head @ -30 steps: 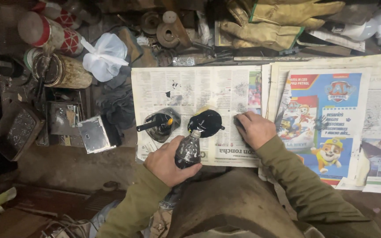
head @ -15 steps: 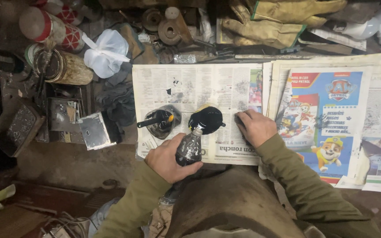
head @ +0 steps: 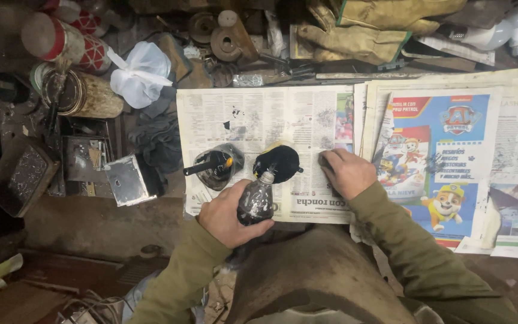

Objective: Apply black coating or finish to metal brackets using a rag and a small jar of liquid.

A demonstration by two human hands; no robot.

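Observation:
My left hand point(head: 226, 213) grips a small dark plastic bottle point(head: 256, 201), tilted so its mouth points at a black-filled round container point(head: 277, 163) on the spread newspaper point(head: 259, 120). To the left of that container stands a glass jar point(head: 217, 169) with a dark-handled brush across it. My right hand point(head: 348, 173) rests flat on the newspaper just right of the black container, fingers pressed down and holding nothing.
Colourful cartoon newspaper pages point(head: 445, 162) cover the bench at right. Yellow work gloves point(head: 361, 27), rusty metal parts point(head: 226, 36), a tied white plastic bag point(head: 141, 73), tins point(head: 82, 93) and a small metal box point(head: 128, 180) crowd the back and left.
The view has shifted slightly. Both hands and the tilted bottle keep nearly the same position.

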